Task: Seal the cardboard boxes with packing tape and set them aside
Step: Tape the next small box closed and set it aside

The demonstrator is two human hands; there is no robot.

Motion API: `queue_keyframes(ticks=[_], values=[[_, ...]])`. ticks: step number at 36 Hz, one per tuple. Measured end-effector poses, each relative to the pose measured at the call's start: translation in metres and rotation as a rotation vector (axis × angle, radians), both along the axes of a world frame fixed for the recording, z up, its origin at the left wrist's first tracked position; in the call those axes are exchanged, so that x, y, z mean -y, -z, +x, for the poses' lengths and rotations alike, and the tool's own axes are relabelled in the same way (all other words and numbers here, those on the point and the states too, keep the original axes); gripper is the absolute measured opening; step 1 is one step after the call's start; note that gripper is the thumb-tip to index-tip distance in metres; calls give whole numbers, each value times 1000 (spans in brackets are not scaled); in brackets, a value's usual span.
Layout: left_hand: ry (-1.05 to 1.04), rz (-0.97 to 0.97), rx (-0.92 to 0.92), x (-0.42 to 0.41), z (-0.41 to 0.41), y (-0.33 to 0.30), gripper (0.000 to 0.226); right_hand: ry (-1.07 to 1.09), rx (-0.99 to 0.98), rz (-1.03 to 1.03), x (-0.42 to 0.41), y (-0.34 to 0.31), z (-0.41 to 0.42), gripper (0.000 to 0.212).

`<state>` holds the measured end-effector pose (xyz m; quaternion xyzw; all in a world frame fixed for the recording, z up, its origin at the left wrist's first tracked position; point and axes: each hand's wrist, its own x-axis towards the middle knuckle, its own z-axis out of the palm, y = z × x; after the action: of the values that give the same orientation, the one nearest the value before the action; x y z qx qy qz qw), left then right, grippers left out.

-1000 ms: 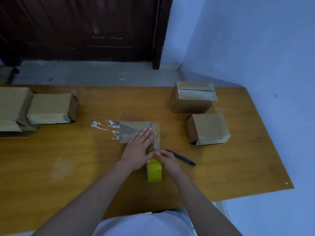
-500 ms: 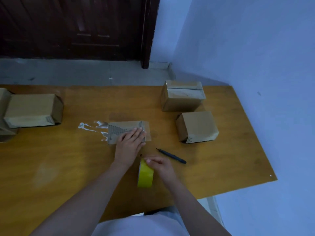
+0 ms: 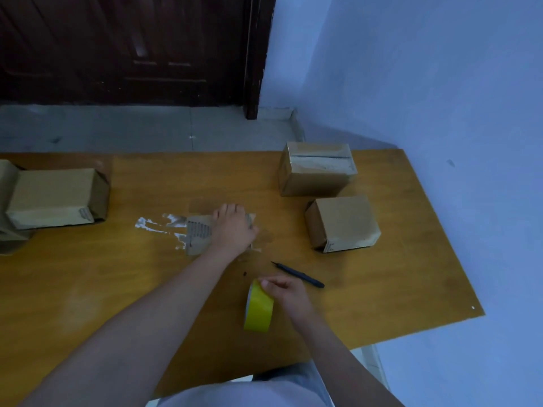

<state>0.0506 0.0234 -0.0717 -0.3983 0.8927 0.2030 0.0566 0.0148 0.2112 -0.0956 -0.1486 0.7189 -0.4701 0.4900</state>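
Note:
A flat cardboard piece (image 3: 197, 234) with dark print lies at the middle of the wooden table (image 3: 88, 289). My left hand (image 3: 232, 229) rests palm down on it, fingers reaching its far edge. Nearer to me, a yellow tape roll (image 3: 258, 308) stands on its edge, and my right hand (image 3: 289, 292) pinches its top from the right. Two closed cardboard boxes stand at the right: one at the back (image 3: 317, 171) with tape across its top, one in front of it (image 3: 342, 223). Another box (image 3: 55, 198) lies at the left.
A black pen (image 3: 299, 276) lies just beyond my right hand. White torn residue (image 3: 152, 226) sticks to the table left of the flat cardboard. More cardboard (image 3: 8, 183) sits at the far left edge. A blue wall runs along the table's right side.
My left hand has slid farther across the flat cardboard. My right hand has drawn the tape roll back toward me, widening the gap between my hands.

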Motion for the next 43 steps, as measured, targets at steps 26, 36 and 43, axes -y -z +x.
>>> queue_keyframes(ticks=[26,36,43], values=[[52,-113,-69,2,-10,19,49,-9,62,-7,11,7,-15,15],[67,-202,-371,5,10,13,50,-2,89,-17,11,8,-12,17],[504,-59,65,-4,36,-17,42,42,83,-30,10,6,-8,17]])
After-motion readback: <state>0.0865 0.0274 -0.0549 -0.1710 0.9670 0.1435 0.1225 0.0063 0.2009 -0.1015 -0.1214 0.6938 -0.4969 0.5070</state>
